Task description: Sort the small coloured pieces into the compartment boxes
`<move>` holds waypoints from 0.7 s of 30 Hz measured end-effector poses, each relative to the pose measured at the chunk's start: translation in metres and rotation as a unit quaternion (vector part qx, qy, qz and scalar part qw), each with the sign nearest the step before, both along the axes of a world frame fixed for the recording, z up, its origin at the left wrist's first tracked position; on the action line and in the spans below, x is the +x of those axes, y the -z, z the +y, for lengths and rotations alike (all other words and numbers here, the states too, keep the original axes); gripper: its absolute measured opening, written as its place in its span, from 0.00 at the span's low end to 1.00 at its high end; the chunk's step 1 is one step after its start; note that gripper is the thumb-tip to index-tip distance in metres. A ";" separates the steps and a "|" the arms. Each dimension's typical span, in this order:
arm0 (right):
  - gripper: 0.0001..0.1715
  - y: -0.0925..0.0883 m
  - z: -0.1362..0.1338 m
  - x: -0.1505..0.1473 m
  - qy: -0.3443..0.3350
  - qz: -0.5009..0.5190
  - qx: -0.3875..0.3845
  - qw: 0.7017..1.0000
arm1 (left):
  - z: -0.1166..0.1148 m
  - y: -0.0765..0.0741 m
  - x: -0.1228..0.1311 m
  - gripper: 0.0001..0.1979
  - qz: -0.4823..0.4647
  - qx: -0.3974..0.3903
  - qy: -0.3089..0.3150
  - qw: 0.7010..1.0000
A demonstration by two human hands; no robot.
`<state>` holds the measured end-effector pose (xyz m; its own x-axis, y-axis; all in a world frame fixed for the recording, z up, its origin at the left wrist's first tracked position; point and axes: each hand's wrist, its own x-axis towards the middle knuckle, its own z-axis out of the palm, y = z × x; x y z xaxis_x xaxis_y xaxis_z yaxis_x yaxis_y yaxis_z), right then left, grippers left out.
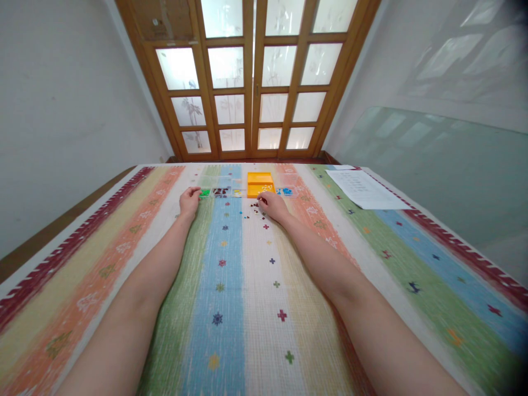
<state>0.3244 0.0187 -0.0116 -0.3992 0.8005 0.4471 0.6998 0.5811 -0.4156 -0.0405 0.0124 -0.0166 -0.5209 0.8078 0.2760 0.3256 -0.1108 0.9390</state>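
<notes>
Both my arms stretch far forward over a striped cloth (231, 286). My left hand (189, 200) rests with curled fingers at the left end of a clear compartment box (214, 192), next to its green pieces (204, 193). My right hand (273, 204) lies beside a scatter of small dark red pieces (254, 209), its fingers pinched together at them; what they hold is too small to see. An orange tray (259, 183) stands just beyond that hand, with blue pieces (285, 191) to its right.
A white printed sheet (365, 188) lies at the far right of the cloth. Wooden doors with frosted panes (251, 77) stand behind the table, and a glass pane (445, 165) leans along the right wall.
</notes>
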 end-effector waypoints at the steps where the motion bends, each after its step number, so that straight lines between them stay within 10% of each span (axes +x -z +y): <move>1: 0.08 -0.001 -0.001 0.000 0.000 -0.011 0.004 1.000 | -0.001 0.000 0.002 0.16 0.028 -0.004 0.007 1.000; 9: 0.07 -0.009 -0.008 -0.002 0.000 -0.073 0.002 0.997 | -0.020 -0.004 0.038 0.13 0.280 -0.001 0.141 0.950; 21: 0.07 -0.003 -0.003 -0.006 -0.035 -0.055 -0.013 0.998 | -0.053 -0.016 0.105 0.17 0.505 0.056 0.345 0.789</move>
